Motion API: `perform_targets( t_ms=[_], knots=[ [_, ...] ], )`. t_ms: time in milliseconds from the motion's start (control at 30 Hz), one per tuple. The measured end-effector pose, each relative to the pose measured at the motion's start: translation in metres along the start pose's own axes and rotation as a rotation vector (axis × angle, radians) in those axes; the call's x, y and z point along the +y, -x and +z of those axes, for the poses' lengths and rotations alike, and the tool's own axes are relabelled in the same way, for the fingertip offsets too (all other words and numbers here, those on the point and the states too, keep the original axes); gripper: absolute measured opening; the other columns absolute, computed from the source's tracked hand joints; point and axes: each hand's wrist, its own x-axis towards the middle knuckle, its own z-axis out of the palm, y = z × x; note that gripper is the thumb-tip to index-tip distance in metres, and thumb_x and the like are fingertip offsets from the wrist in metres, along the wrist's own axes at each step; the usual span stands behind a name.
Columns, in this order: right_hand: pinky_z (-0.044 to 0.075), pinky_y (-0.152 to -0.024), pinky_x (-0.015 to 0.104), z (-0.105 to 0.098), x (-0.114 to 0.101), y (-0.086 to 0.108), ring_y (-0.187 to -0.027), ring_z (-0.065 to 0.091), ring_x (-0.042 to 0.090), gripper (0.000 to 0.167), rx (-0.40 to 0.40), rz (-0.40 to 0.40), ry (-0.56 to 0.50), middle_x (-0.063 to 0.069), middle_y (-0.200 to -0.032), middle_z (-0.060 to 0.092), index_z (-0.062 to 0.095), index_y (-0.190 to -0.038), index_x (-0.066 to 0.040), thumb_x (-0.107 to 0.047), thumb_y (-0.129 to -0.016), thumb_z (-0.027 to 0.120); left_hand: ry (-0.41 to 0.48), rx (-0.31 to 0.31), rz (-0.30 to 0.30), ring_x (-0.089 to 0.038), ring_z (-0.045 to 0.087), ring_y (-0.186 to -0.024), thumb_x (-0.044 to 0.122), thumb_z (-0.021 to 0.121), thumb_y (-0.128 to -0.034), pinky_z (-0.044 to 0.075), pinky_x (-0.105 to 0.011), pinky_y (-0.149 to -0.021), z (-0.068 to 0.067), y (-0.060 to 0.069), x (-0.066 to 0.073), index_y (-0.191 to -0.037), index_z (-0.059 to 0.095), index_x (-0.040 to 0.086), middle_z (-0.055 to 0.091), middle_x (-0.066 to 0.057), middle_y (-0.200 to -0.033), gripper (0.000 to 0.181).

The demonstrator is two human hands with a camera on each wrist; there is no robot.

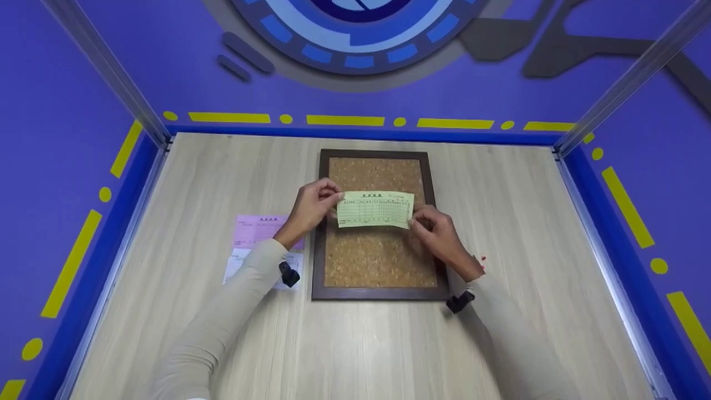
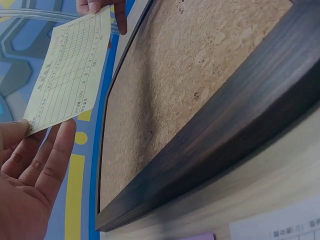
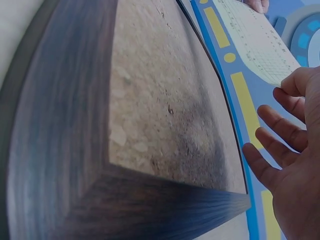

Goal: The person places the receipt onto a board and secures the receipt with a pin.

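A green printed form slip (image 1: 375, 210) is held up above a cork board (image 1: 377, 258) with a dark wooden frame. My left hand (image 1: 314, 211) pinches its left end between thumb and fingers. At the opposite end, my right hand (image 1: 439, 232) pinches the lower right corner with thumb and index finger. In the left wrist view the slip (image 2: 70, 70) hangs clear of the cork, its ruled columns facing the camera. The right wrist view shows the other fingers of my right hand (image 3: 295, 145) spread apart below the pinch.
Left of the board, a pink form (image 1: 261, 230) and a white form (image 1: 236, 264) lie on the wooden table (image 1: 377, 350), partly covered by my left arm. Small red items (image 1: 482, 262) lie beside my right wrist. Blue walls (image 1: 389, 100) enclose the table.
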Motion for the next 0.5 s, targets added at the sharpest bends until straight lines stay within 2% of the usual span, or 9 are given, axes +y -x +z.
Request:
perform_targets(
  t_ms=[100,200,333,500],
  knots=[
    [0.043,-0.07,0.019,-0.001,-0.006,0.001,-0.087,0.058,0.018,0.006,0.013,-0.005,-0.012,0.026,-0.121,0.073,0.072,-0.096,0.009,0.011,-0.101,0.069,0.001,0.0,-0.006,-0.029,0.072,-0.074,0.004,0.072,-0.1059,0.063,-0.064,-0.07,0.003,-0.004,-0.001,-0.107,0.071,-0.003,0.077,-0.008,-0.092,0.007],
    [0.042,-0.068,0.018,-0.003,-0.017,0.001,-0.081,0.056,0.015,0.006,0.014,-0.018,-0.039,0.027,-0.113,0.073,0.071,-0.096,0.011,0.011,-0.102,0.068,-0.003,-0.001,-0.016,-0.025,0.072,-0.075,0.004,0.071,-0.1065,0.063,-0.064,-0.073,0.007,-0.008,-0.001,-0.109,0.072,-0.003,0.077,-0.009,-0.095,0.007],
    [0.045,-0.07,0.016,-0.006,-0.024,0.0,-0.082,0.059,0.012,0.007,0.018,-0.011,-0.078,0.028,-0.11,0.073,0.07,-0.097,0.013,0.01,-0.103,0.067,-0.014,0.007,-0.036,-0.021,0.071,-0.078,0.003,0.07,-0.107,0.062,-0.067,-0.077,0.011,-0.012,-0.002,-0.111,0.072,-0.002,0.076,-0.01,-0.099,0.007],
    [0.048,-0.073,0.015,-0.005,-0.016,-0.003,-0.086,0.062,0.013,0.009,0.056,0.053,-0.076,0.027,-0.108,0.073,0.071,-0.097,0.013,0.008,-0.104,0.068,-0.055,0.021,-0.045,-0.018,0.072,-0.087,0.003,0.069,-0.107,0.062,-0.064,-0.083,0.015,-0.019,-0.005,-0.112,0.073,-0.002,0.076,-0.012,-0.103,0.008]
  ],
)
